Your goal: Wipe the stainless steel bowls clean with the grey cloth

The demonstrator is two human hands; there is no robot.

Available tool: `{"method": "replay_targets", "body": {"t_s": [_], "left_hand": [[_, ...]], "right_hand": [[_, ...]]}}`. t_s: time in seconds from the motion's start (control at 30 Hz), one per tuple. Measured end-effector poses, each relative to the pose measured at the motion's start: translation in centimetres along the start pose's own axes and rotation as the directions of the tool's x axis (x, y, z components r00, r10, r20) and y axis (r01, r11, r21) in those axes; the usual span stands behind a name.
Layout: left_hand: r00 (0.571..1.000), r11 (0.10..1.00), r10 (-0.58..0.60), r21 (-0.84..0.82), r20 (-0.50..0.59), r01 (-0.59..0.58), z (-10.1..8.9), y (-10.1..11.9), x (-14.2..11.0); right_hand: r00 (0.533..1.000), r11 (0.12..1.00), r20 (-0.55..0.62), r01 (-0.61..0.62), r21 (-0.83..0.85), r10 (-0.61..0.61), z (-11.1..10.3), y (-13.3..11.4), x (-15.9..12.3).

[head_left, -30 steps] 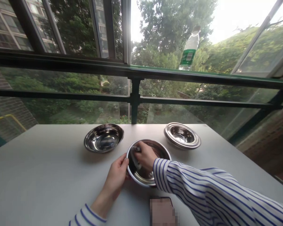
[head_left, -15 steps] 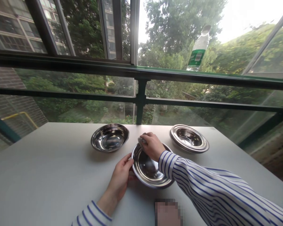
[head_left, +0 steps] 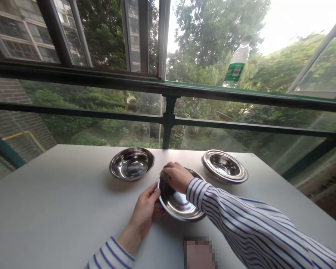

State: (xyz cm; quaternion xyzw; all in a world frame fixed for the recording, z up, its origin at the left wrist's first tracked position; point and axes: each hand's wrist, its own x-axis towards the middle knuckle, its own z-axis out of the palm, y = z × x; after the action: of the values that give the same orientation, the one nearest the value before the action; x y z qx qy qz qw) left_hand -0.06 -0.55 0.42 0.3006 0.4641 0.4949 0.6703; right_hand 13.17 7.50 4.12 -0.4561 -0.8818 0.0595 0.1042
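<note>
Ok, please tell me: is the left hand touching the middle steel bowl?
Touching. The head view shows the left hand with its fingers resting plainly against the rim of the middle steel bowl.

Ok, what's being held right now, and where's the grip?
The stainless steel bowl, tilted up: the left hand grips its left rim, the right hand its far rim.

Bright daylight from ahead, soft shadows, bowed edges
</note>
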Motion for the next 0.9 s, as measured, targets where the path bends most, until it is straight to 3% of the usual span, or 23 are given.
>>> {"method": "replay_targets", "body": {"t_s": [0.1,0.27,0.4,0.53,0.73,0.9], "left_hand": [[1.0,1.0,-0.006,-0.019,-0.007,0.005,0.0,0.1,-0.2],[1.0,0.999,-0.021,-0.045,-0.003,0.021,0.2,0.2,-0.4],[0.998,0.986,-0.06,-0.158,-0.008,0.058,0.3,0.2,-0.4],[0.995,0.96,-0.1,-0.26,0.011,0.1,0.3,0.2,-0.6],[0.993,0.952,-0.11,-0.283,0.035,0.116,0.3,0.3,-0.7],[0.992,0.956,-0.121,-0.264,0.038,0.127,0.4,0.0,-0.5]], "right_hand": [[0.997,0.997,0.033,0.076,0.024,-0.077,0.1,-0.7,-0.1],[0.999,0.998,0.007,0.037,0.04,-0.038,-0.2,-1.2,-0.3],[0.992,0.988,0.035,0.114,0.104,-0.119,-0.2,-1.9,-1.0],[0.995,0.987,0.021,0.095,0.127,-0.098,-0.2,-2.0,-1.1],[0.949,0.949,0.114,0.277,0.152,-0.295,-0.9,-2.1,-2.7],[0.952,0.955,0.102,0.279,0.099,-0.289,-1.2,-2.5,-3.2]]}}
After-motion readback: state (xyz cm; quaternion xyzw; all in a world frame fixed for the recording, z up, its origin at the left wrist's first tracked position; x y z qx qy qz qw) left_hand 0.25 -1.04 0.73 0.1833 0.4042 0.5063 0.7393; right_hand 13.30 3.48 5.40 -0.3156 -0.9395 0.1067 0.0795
